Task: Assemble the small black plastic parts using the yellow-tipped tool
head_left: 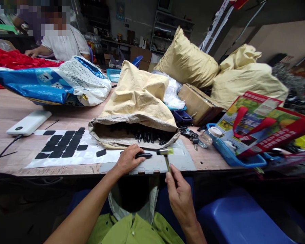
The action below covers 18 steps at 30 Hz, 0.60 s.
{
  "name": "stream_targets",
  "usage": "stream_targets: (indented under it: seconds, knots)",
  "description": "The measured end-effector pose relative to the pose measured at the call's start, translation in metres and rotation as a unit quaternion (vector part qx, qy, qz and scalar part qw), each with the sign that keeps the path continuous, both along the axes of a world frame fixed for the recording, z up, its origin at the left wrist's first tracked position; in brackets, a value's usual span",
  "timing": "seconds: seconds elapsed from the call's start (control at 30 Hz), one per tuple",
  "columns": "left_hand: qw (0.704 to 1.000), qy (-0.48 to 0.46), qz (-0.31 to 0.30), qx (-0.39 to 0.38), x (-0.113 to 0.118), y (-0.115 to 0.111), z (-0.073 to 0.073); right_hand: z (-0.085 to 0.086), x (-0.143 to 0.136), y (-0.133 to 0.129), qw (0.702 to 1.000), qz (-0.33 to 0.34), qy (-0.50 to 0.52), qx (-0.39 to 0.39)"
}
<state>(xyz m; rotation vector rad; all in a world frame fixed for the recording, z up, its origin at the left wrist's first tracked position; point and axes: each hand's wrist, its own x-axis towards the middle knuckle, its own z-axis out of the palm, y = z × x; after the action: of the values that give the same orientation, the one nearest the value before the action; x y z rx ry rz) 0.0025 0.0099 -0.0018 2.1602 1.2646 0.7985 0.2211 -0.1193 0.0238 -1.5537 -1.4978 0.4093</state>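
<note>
My left hand (pixel 131 158) is closed around a slim black pen-like piece (pixel 145 155) near the table's front edge; its tip sticks out to the right. In my right hand (pixel 178 189) is a small mallet (pixel 165 151) with a metal head and a yellowish end, held by its handle. The mallet head is just right of the black piece. Both are over a grey board (pixel 178 162). Right behind lies a beige cloth sack (pixel 142 91), its mouth facing me, with many similar black pieces (pixel 148 135) inside.
Black rounded pads (pixel 63 144) lie on a white sheet (pixel 91 157) at left, beside a white power bank (pixel 29 122) with a cable. Keys (pixel 194 140), a blue basket (pixel 244 161) and a shopping bag (pixel 259 125) stand right. A co-worker (pixel 66 44) sits far left.
</note>
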Motion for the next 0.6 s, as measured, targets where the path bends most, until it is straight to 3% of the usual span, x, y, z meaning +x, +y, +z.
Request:
stream_targets:
  seconds: [0.1,0.3,0.6]
  knots:
    - [1.0,-0.012,0.0,-0.006,0.0,0.0,0.001,-0.004,-0.007,0.006,0.998,0.032,-0.038,-0.024]
    - [1.0,-0.014,0.0,-0.011,0.0,0.0,0.002,-0.003,-0.015,0.019,0.995,0.012,-0.099,-0.012]
    - [1.0,-0.018,0.0,-0.006,0.0,0.001,0.001,-0.003,-0.024,0.019,0.991,0.054,-0.118,-0.041]
